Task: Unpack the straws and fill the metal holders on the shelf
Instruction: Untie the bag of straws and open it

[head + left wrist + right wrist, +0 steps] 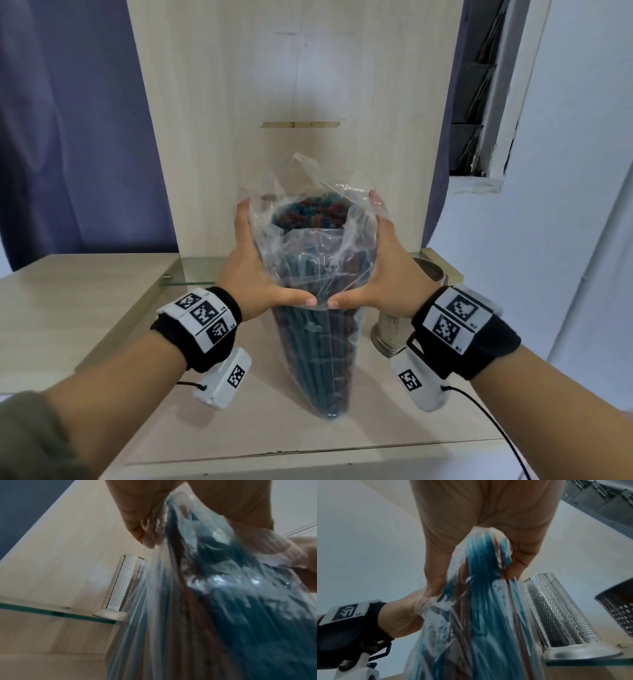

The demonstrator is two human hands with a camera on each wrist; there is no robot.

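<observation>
A clear plastic bag of blue and reddish straws [318,342] stands upright on the pale wooden surface [102,325], its top open and the straw ends [308,214] showing. My left hand [255,270] grips its left side and my right hand [380,270] its right, with the thumbs nearly meeting in front. In the wrist views the left hand [154,513] and right hand [488,527] curl round the bag [223,601] [484,615]. Perforated metal holders stand close by: one [390,334] beside my right wrist, one [430,270] further back, and a rim [269,200] behind the bag.
A glass shelf [191,274] carries a holder [123,584] on the left; a holder [556,612] and a darker one [618,609] stand to the right. An upright wooden panel [291,85] rises just behind. A blue curtain [68,137] hangs left, a white wall [565,240] stands right.
</observation>
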